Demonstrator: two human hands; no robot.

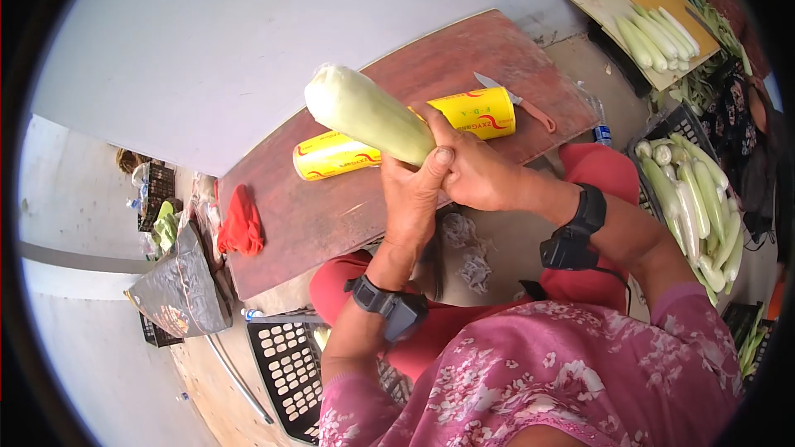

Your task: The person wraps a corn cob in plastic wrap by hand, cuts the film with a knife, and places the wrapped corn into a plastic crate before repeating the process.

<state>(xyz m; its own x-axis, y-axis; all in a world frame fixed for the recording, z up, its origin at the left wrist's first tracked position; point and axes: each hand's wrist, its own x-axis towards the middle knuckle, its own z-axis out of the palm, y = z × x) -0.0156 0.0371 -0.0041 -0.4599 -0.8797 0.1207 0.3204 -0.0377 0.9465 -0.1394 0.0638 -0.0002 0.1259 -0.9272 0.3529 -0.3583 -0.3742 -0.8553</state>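
Note:
A thick, pale green vegetable stalk [364, 112] is tilted up and to the left in front of me, with its whitish rounded end away from my hands. Its surface has a slight sheen, perhaps clear film. My left hand [411, 194] is closed on the lower end from below and the left. My right hand [474, 164] wraps the same end from the right, thumbs close together. Behind the stalk, a yellow printed roll [476, 113] lies across the reddish board [331, 236]; the stalk hides its middle.
A knife [530, 109] with a pinkish handle lies behind the roll. A red cloth [241, 223] is on the board's left. Pale stalks fill a crate [691, 190] at right; more lie on a board [592, 4]. A black crate [281, 372] stands lower left.

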